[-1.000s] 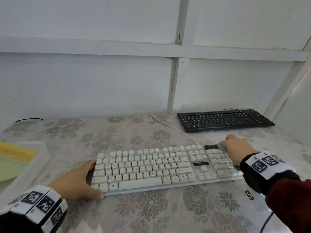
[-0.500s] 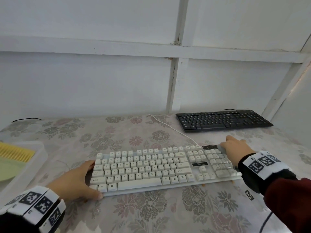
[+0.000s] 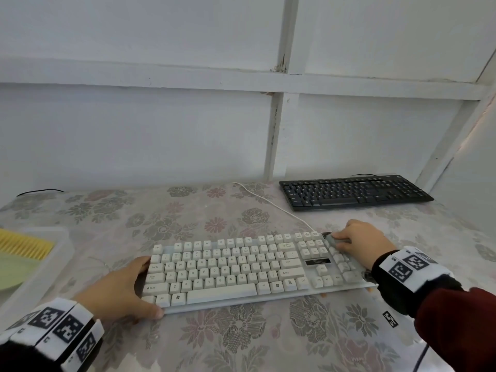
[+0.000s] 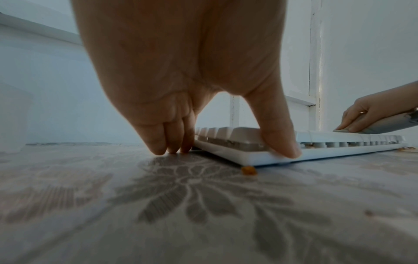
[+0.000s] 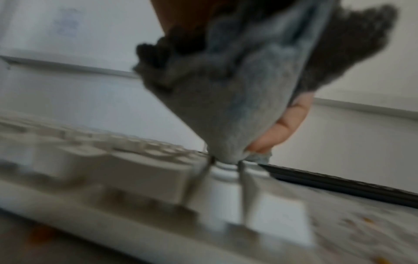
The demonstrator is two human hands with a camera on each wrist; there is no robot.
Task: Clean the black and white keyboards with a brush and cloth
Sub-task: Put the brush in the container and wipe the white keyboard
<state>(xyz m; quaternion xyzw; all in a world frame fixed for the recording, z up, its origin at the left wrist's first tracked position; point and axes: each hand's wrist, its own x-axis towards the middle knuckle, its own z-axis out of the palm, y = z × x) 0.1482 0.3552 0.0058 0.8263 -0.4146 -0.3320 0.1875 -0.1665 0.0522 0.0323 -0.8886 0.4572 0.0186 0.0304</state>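
The white keyboard (image 3: 236, 267) lies across the near middle of the flowered table, also low in the left wrist view (image 4: 316, 142). My left hand (image 3: 120, 291) holds its left end, thumb (image 4: 280, 142) on the front edge and fingers (image 4: 172, 141) against the side. My right hand (image 3: 359, 240) grips a grey cloth (image 3: 335, 239) and presses it on the number pad's top left corner; the cloth (image 5: 228, 110) hangs bunched from my fingers (image 5: 278, 130) in the blurred right wrist view. The black keyboard (image 3: 354, 191) sits at the back right.
A clear tray (image 3: 40, 253) at the left edge holds a yellow-bristled brush (image 3: 24, 245) and a green piece (image 3: 10, 272). The white cable (image 3: 268, 202) runs back toward the wall. Orange crumbs (image 4: 248, 170) lie by the keyboard's front edge.
My right hand has slid the cloth a little to the left along the top of the number pad. The left hand has stayed on the keyboard's left end.
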